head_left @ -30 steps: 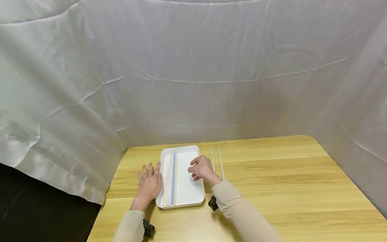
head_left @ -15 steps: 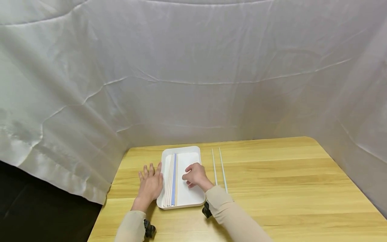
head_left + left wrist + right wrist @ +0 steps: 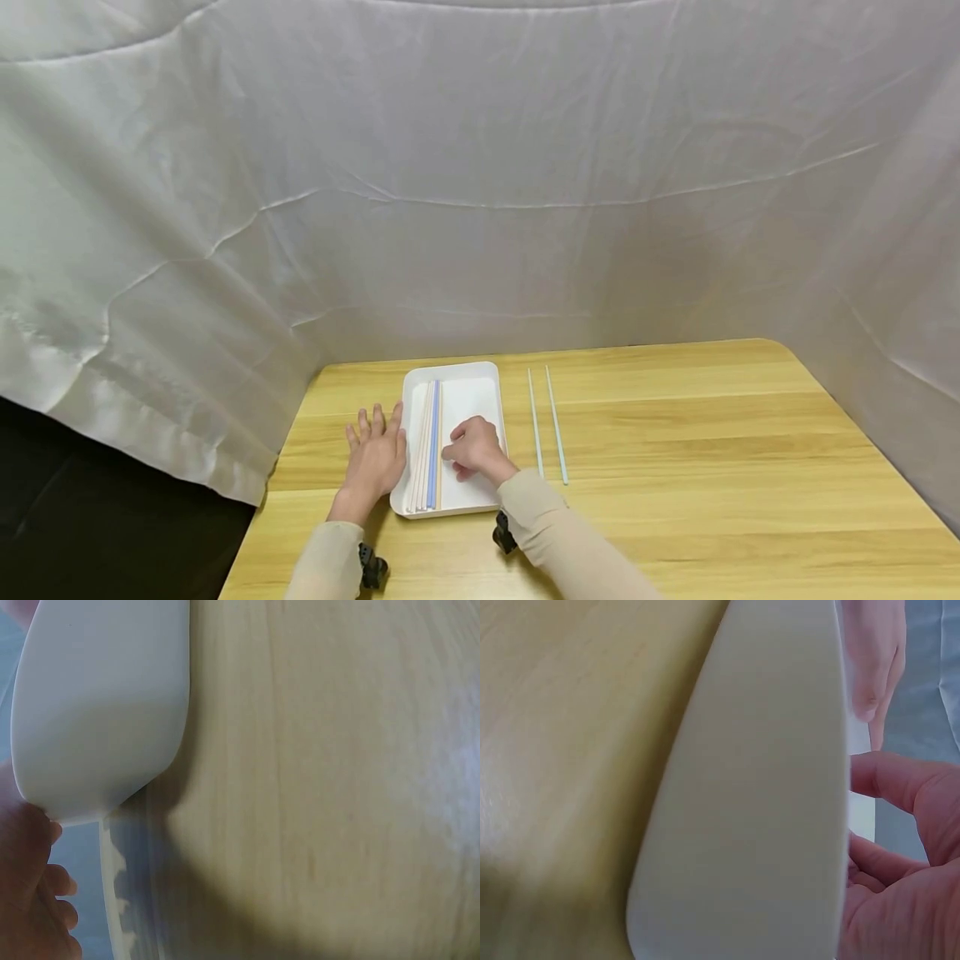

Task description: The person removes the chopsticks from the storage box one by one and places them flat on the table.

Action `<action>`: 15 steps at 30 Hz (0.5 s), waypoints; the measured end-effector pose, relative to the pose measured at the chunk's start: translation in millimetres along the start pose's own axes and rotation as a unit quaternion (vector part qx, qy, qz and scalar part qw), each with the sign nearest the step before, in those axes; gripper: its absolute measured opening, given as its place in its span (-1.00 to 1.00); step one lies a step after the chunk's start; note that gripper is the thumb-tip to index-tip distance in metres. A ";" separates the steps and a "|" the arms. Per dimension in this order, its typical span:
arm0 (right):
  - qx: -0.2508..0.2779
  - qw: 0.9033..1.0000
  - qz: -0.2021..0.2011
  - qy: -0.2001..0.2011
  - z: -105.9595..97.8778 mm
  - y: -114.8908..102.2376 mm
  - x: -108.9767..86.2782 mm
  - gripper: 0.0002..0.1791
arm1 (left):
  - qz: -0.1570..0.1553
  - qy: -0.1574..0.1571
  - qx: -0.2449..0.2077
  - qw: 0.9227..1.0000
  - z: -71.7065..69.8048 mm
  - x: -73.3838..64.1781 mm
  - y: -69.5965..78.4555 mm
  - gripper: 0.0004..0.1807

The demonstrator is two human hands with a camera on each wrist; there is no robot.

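A white tray [image 3: 468,398] holds several chopsticks lying lengthwise along its left half: pale pinkish-white ones [image 3: 417,475], blue ones [image 3: 432,446] and a yellowish one [image 3: 439,492] on the right of the row. My left hand [image 3: 377,461] rests at the tray's left rim, fingers spread and pointing away. Over the tray's right half, my right hand [image 3: 477,450] reaches in with bent, parted fingers, their tips close beside the yellowish chopstick. In the right wrist view, the thumb and fingers [image 3: 900,776] extend past the tray wall [image 3: 742,787], which hides their tips.
Two pale mint chopsticks [image 3: 557,425] lie on the wooden table [image 3: 697,450] right of the tray, roughly parallel and a little apart. Grey-white cloth [image 3: 480,258] hangs behind the table and along both sides. Each wrist carries a small black camera [image 3: 372,567].
My right hand has moved left and nearer to me inside the tray, up to the row of chopsticks. More of the mint chopsticks shows now. The left hand has stayed at the rim.
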State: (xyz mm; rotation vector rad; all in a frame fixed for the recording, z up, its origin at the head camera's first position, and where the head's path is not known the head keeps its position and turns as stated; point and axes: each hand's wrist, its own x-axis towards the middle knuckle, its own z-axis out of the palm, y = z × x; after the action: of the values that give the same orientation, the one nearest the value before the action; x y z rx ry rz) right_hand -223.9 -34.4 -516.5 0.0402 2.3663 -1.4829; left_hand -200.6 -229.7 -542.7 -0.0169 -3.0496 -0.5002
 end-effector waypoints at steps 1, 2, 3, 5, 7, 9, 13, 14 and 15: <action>0.002 1.000 0.002 0.002 1.0 0.3 -0.2 -0.73 | 0.000 0.001 -0.001 1.000 0.1 0.1 0.1 -0.37; 0.004 1.000 0.002 0.003 1.8 0.5 -0.5 -0.72 | 0.000 0.001 0.000 1.000 0.3 0.2 0.0 -0.37; 0.007 1.000 0.002 0.004 2.5 0.7 -0.8 -0.72 | 0.000 0.001 0.001 1.000 0.4 0.2 0.1 -0.37; 0.009 1.000 0.000 0.007 3.5 0.9 -1.6 -0.71 | 0.001 0.003 0.001 1.000 0.6 0.2 0.0 -0.37; 0.014 1.000 0.000 0.008 4.7 1.3 -2.1 -0.71 | 0.002 0.003 0.001 1.000 0.7 0.1 0.1 -0.37; 0.015 1.000 0.000 0.009 6.1 1.9 -2.3 -0.71 | 0.002 0.002 0.001 1.000 0.8 0.3 0.2 -0.37; 0.012 1.000 -0.002 0.014 9.3 2.8 -2.3 -0.72 | 0.001 0.001 0.003 1.000 0.6 0.7 0.1 -0.36; 0.012 1.000 -0.002 0.015 10.2 3.1 -2.2 -0.72 | 0.001 0.001 0.004 1.000 0.7 0.9 0.0 -0.36; 0.011 1.000 -0.003 0.017 11.0 3.4 -2.2 -0.72 | 0.000 0.001 0.005 1.000 0.7 0.9 -0.1 -0.36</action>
State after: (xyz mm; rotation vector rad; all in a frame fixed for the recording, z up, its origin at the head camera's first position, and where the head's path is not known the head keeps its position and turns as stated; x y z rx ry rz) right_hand -218.2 -42.2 -523.1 0.0645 2.3788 -1.5215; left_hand -201.5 -229.6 -543.4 -0.0167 -3.0499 -0.4850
